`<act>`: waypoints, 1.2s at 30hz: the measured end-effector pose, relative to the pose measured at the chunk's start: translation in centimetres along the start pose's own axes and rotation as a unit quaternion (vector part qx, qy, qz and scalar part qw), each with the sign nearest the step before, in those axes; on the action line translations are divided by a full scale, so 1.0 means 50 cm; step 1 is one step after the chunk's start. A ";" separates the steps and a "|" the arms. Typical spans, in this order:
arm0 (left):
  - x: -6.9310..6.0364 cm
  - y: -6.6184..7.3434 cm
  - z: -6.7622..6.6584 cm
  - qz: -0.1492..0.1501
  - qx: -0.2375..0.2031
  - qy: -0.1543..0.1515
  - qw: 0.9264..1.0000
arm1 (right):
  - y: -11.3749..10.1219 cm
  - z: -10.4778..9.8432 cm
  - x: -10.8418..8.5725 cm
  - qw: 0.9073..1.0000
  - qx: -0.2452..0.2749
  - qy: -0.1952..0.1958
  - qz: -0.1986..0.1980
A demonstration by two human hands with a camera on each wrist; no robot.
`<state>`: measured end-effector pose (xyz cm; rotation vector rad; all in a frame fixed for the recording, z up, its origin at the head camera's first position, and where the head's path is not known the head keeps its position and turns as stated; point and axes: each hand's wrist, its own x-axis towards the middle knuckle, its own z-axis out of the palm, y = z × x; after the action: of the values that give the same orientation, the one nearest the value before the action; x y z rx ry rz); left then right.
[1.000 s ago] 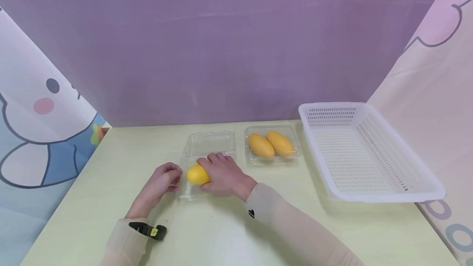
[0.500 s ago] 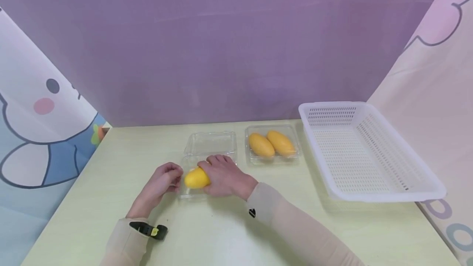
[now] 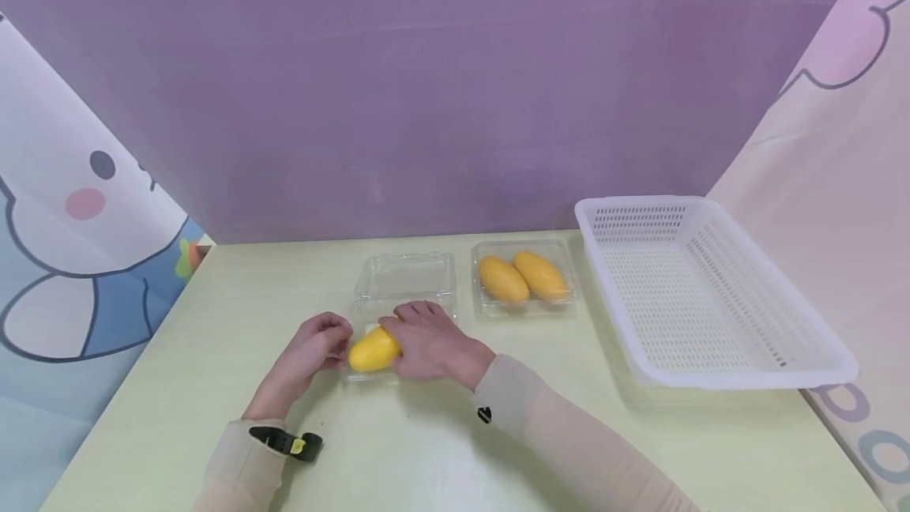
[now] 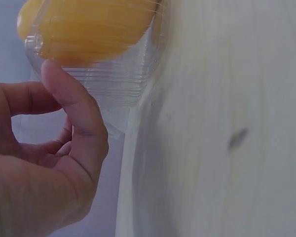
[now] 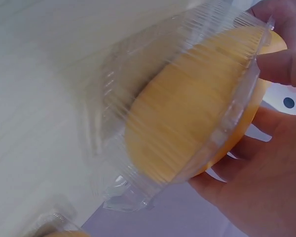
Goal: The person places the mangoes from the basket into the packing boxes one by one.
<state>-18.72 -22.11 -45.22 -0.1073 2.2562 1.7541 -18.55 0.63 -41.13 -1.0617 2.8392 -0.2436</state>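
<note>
A yellow mango lies tilted in the base of a clear plastic clamshell container, whose lid is folded back toward the wall. My right hand grips the mango's right end, fingers over the top and thumb on the near side. In the right wrist view the mango shows through the clear wall, with the right hand's fingers curled along it. My left hand pinches the container's left rim between thumb and forefinger; in the left wrist view the thumb meets the rim corner.
A second clear container holding two mangoes stands to the right of the first. Farther right is a white perforated basket. A purple wall closes off the back of the pale table.
The mango's left end has swung toward the near left, so more of its length shows. My right hand has turned slightly with it; the left hand stays put.
</note>
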 end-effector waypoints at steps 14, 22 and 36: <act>-0.004 0.008 0.000 0.003 -0.008 0.003 1.000 | 0.002 -0.004 -0.012 0.998 0.009 0.057 -0.011; -0.003 0.009 0.000 0.001 -0.002 0.006 1.000 | 0.023 -0.023 -0.017 0.996 0.055 0.063 0.005; -0.002 0.000 -0.001 0.003 -0.005 0.007 1.000 | 0.050 -0.051 -0.023 0.966 0.206 0.077 0.135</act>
<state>-18.62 -22.17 -45.17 -0.1144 2.2604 1.7732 -19.68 3.54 -39.04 -0.5900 2.8324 -0.8766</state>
